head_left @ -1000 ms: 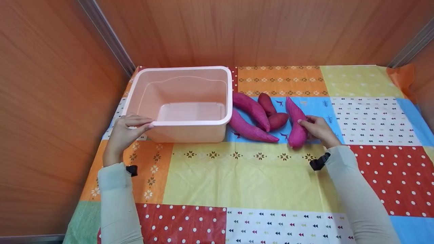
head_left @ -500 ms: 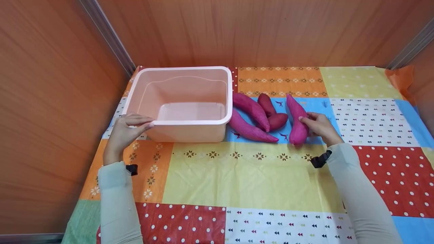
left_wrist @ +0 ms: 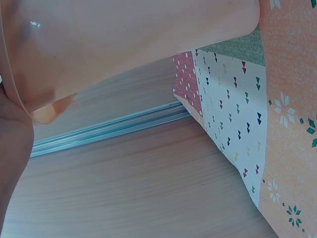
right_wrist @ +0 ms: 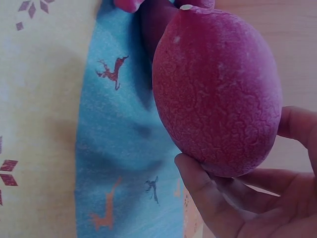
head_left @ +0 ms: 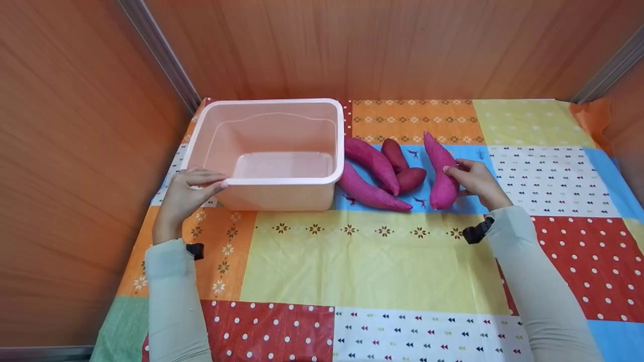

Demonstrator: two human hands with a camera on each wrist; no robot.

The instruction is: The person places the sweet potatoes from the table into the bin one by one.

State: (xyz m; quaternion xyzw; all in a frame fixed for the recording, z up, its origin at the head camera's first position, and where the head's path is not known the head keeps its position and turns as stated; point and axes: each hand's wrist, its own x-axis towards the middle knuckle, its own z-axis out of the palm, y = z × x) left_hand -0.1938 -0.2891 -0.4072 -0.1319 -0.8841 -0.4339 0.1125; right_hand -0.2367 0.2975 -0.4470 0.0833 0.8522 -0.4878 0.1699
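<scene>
My left hand (head_left: pixel 188 198) pinches the rim of a pale pink plastic bin (head_left: pixel 282 196) at its near left corner. The bin stands upright, and its visible floor is bare. In my right hand (head_left: pixel 475 181) is a magenta sweet potato (head_left: pixel 443 176), held between the thumb and fingers. The right wrist view shows the rounded end of that sweet potato (right_wrist: pixel 218 94) close up, with the fingers along its lower side. Left of it lie two long magenta sweet potatoes (head_left: pixel 372 193), up against the bin, and two smaller dark red ones (head_left: pixel 412 180).
A patchwork-patterned cloth (head_left: pixel 377 271) covers the table. Wood-grain panels (head_left: pixel 377 50) rise behind it and on both sides. At the far right corner, an orange flap (head_left: pixel 593 118) of cloth hangs against the panel.
My right hand has moved the sweet potato a little away from me, toward the far side. The left hand, the bin and the other sweet potatoes stay where they were.
</scene>
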